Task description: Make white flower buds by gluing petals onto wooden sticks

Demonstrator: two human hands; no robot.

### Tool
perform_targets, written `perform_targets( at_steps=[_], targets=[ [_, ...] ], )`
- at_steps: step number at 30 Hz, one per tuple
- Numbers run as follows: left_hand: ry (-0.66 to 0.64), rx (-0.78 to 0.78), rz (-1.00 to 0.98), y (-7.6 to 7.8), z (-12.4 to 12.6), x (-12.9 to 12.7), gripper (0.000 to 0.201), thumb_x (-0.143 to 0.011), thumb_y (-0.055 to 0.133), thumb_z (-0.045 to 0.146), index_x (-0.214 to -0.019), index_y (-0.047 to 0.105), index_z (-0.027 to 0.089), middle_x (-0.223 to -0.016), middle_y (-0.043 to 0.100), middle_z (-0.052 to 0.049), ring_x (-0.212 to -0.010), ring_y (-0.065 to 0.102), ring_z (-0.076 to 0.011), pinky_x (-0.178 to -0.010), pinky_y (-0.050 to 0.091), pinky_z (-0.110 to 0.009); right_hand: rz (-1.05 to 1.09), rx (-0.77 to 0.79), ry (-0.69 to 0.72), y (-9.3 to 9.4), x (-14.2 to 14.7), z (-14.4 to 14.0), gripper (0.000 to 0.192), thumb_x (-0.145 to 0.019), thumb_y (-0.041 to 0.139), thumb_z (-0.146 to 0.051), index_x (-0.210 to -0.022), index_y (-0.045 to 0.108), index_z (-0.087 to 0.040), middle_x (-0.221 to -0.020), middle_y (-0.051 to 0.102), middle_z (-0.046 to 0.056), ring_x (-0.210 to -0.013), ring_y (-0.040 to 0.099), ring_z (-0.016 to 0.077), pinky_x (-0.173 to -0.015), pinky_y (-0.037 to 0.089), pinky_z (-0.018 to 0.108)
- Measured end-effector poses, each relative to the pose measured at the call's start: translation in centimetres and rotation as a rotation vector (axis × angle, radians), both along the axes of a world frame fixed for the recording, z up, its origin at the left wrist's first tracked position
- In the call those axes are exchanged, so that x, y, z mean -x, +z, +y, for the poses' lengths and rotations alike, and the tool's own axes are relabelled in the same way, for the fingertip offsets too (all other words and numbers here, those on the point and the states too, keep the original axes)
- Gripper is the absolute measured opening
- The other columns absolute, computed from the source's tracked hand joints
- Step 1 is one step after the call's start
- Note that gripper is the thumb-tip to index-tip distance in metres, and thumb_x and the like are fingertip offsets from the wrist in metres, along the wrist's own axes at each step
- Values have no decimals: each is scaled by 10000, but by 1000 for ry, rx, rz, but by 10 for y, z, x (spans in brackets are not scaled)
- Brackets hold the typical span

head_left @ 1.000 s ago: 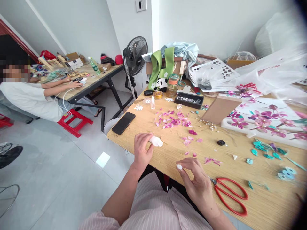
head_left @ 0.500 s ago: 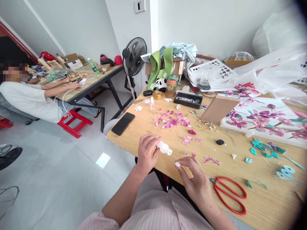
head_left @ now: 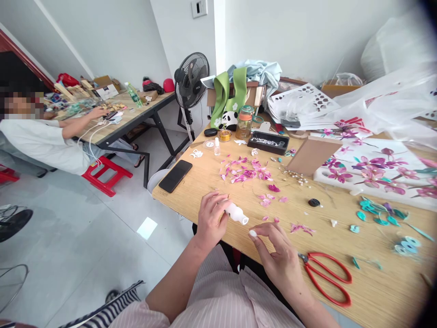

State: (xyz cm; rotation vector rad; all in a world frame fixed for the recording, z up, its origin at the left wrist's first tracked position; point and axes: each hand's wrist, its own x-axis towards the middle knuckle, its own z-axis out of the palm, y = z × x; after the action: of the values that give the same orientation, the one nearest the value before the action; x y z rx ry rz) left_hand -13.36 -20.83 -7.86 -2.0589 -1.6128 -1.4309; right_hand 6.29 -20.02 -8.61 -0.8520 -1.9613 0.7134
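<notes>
My left hand (head_left: 212,218) is closed around a small white bottle (head_left: 236,213), tilted with its uncapped mouth to the right and slightly down. Between the thumb and forefinger of my right hand (head_left: 278,248) is a small white round piece (head_left: 252,233), just short of the bottle's mouth and apart from it. Red-handled scissors (head_left: 327,275) lie right of my right hand. Beyond both hands, loose pink petals (head_left: 247,171) are scattered on the wooden table (head_left: 191,205).
A black phone (head_left: 175,176) lies near the table's left edge. Farther back stand a small clear bottle (head_left: 217,146), a jar (head_left: 244,122) and a black tray (head_left: 268,143). Teal pieces (head_left: 378,214) lie at right. A co-worker (head_left: 44,141) sits at another table.
The white bottle has shifted slightly right, closer to the piece in my right hand. Striped cloth and a shoe have appeared at the bottom left. The co-worker's arm has moved.
</notes>
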Motion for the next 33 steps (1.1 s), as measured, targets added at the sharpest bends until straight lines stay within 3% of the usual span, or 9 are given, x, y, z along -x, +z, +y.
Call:
perform_targets(
  at_steps=[12,33],
  targets=[
    [-19,-10,22,0,0,0,422,-793,547,-15,-1144,594,214,-1123,650,-96,-1151,538,-254,-980,496,-477,-10,-4,11,1,0,1,121,-914,550,-120,-944,537,-237,-901,600,14,-901,546,186,-898,387,371],
    [-63,-6,33,-2,1,0,432,-822,516,-27,-1173,582,215,-1157,615,-106,-1169,543,-247,-992,498,-494,-39,18,0,3,2,1,76,-925,544,-167,-920,536,-243,-877,601,5,-865,545,183,-823,409,342]
  ],
)
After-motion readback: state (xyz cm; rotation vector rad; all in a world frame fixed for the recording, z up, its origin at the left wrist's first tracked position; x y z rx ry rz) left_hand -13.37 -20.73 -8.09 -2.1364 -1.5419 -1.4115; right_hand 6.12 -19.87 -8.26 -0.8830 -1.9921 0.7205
